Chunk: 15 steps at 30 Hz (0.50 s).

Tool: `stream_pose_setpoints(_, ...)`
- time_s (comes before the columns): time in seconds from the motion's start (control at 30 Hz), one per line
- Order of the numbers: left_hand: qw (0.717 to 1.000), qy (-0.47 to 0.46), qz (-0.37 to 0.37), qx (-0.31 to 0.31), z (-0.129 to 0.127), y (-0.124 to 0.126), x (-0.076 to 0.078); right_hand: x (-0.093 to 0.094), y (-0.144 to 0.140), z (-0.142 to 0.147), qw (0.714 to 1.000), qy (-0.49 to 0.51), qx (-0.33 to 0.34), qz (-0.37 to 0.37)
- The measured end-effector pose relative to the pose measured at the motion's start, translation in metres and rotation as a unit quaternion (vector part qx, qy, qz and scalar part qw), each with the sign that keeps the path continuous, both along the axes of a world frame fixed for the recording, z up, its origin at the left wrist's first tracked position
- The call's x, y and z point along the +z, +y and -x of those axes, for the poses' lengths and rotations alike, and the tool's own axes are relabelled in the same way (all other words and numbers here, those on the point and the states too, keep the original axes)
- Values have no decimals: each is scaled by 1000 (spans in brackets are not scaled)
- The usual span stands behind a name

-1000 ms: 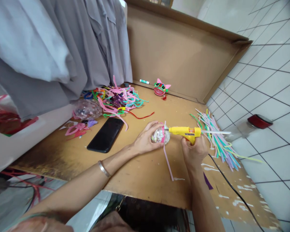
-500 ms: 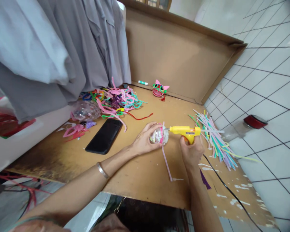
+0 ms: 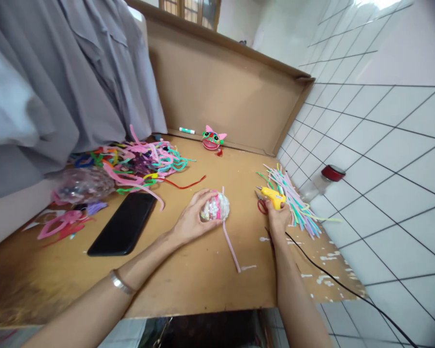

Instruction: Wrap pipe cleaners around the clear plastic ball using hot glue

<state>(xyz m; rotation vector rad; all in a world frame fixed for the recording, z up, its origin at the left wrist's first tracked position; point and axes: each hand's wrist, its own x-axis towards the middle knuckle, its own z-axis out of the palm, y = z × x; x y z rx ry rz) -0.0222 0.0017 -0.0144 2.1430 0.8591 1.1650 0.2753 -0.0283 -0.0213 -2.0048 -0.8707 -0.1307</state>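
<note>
Head view shows the left hand (image 3: pixel 190 223) cupped around a small clear ball (image 3: pixel 215 209) wrapped with a pink strip (image 3: pixel 231 244), fingers curled onto its left side and pressing it to the cardboard sheet (image 3: pixel 210 270) near the middle. The strip's loose tail trails off toward 5 o'clock. The ball looks light, hard and smooth, likely to roll or slip, so a grip across its sides, clear of the strip, would suit it; the strip looks soft and limp. At 3 o'clock from the ball, the right hand (image 3: pixel 278 218) is closed around the handle of a yellow glue gun (image 3: pixel 271 195), its nozzle pointing back toward the ball but well apart from it; a black cord (image 3: pixel 333 279) runs off toward 4 o'clock. Just beside the gun lie pastel strips (image 3: pixel 293 203). A black phone (image 3: pixel 123 224) sits at 9 o'clock. What fills the ball is too small to tell, the right fingertips are hidden behind the gun, and something red under the nozzle cannot be made out.
</note>
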Motion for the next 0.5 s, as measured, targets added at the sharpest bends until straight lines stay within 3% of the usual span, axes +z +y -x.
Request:
stream_pose_setpoints(0.17, 1000, 5, 0, 10, 0, -1, 0, -1, -2, -4, 995, -11, -80, 65)
stream_pose_setpoints(0.37, 1000, 19, -6, 24, 1, -1, 1, 2, -7, 5, 989, -51, -86, 105)
stream_pose_setpoints(0.5, 999, 11, -11, 35, 1, 1, 1, 10, -12, 16, 985, -142, -68, 66)
